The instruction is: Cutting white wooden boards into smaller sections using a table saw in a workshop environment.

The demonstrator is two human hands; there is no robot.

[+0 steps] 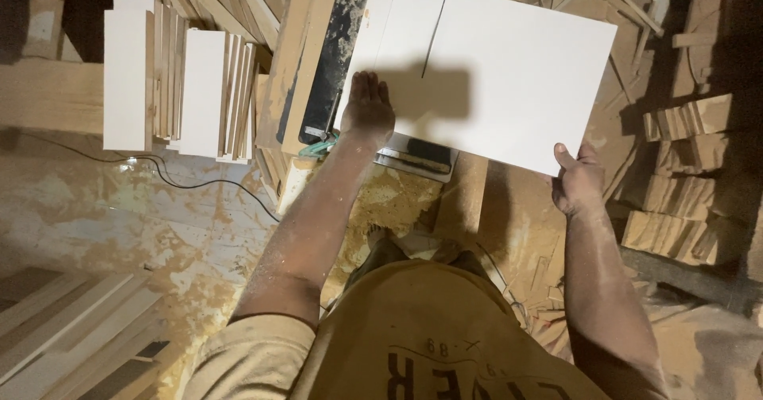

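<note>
A large white board [517, 66] lies on a table saw, with a straight cut running partway into it from the far edge. My left hand [367, 107] presses flat on the board's near left part, fingers together. My right hand [578, 179] grips the board's near right corner, thumb on top. The saw table [417, 157] shows just below the board's near edge.
Stacks of cut white and wooden strips [179, 90] stand on the left. Wood offcuts [683, 177] pile up on the right. Sawdust covers the floor [119, 217], where a black cable [199, 181] runs. More boards [71, 336] lie at the lower left.
</note>
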